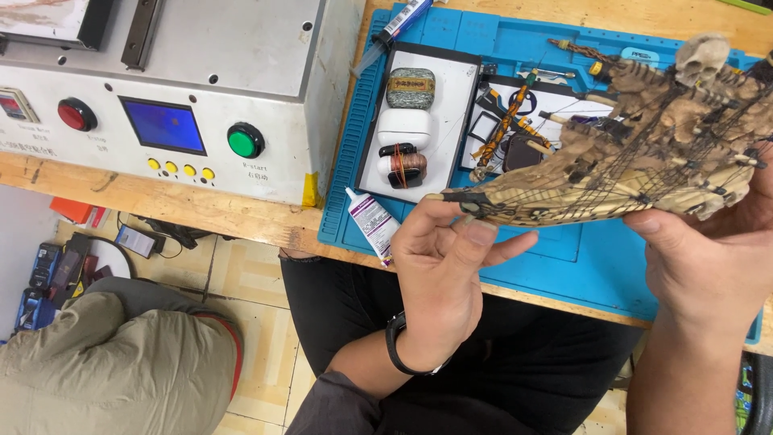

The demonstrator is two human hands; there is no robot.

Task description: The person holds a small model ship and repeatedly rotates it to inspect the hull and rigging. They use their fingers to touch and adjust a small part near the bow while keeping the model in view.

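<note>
The model ship [644, 153] hangs over the blue mat [547, 258] at the table edge. The right hand [708, 266] cradles its hull from below, while the left hand [443, 266] pinches the pointed bow, steadying it level.

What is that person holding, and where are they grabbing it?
A model ship with a skull on it. The left hand pinches its pointed front tip between thumb and fingers, and the right hand supports the hull from underneath.
</note>
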